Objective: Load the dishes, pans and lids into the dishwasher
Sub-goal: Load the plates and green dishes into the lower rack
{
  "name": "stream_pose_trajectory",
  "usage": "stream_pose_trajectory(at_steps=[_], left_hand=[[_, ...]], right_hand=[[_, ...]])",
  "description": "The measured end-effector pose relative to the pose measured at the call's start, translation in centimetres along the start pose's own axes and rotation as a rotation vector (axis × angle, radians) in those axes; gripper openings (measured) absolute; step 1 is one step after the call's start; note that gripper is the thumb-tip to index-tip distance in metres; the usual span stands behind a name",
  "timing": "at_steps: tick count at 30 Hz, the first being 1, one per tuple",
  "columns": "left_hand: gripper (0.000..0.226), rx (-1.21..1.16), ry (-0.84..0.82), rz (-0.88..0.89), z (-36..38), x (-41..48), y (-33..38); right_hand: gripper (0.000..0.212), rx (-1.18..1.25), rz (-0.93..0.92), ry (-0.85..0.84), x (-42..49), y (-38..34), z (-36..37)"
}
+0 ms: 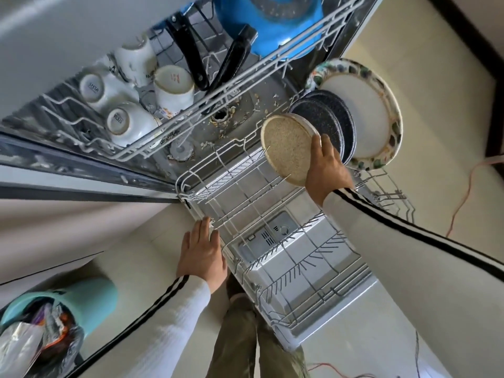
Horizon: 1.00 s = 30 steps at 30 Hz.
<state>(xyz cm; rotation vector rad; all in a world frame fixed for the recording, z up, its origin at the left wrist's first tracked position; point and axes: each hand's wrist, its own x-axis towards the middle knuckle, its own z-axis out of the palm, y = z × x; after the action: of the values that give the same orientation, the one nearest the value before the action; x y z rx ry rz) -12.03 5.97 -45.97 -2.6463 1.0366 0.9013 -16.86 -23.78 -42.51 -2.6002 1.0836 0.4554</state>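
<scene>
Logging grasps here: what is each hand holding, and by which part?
The right hand grips the beige speckled plate by its rim. The left hand holds nothing; its straight fingers rest at the lower rack edge.

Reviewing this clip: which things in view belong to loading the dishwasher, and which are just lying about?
Job in hand:
beige plate, gripped by right hand
left hand at lower rack
dark plates
floral plate
mugs
blue pan

Lying about:
teal bin of rubbish
orange cable on floor
</scene>
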Motion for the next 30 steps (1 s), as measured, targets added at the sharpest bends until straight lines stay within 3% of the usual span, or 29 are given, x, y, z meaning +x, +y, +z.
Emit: stream_pose_trajectory(at_steps=[6, 12, 17, 23, 30], left_hand=[[0.077, -0.058, 0.019, -0.042, -4.2, -6.2, 2.1], [0.071, -0.179, 0.154, -0.192, -10.7, -17.5, 3.7], [0.07, -0.237, 0.245, -0.29, -13.0, -28.1, 2.9], [0.072, -0.301, 0.374, -0.475, -15.5, -38.1, -3.3], [0.07, -0.343, 0.546, -0.728, -15.6, -47.2, -15.8]], right_hand=[[0.065, -0.024, -0.067, -0.073, -8.5, -1.1, -4.2], [0.061, -0.15, -0.338, -0.118, -18.8, -4.0, -11.1], [0.063, -0.213, -0.462, -0.116, -28.1, -6.5, -15.1], [0.062, -0.278, -0.68, -0.108, -36.5, -13.5, -17.1], [0.06, -0.23, -1.021, -0.006, -43.8, -29.1, -16.8]])
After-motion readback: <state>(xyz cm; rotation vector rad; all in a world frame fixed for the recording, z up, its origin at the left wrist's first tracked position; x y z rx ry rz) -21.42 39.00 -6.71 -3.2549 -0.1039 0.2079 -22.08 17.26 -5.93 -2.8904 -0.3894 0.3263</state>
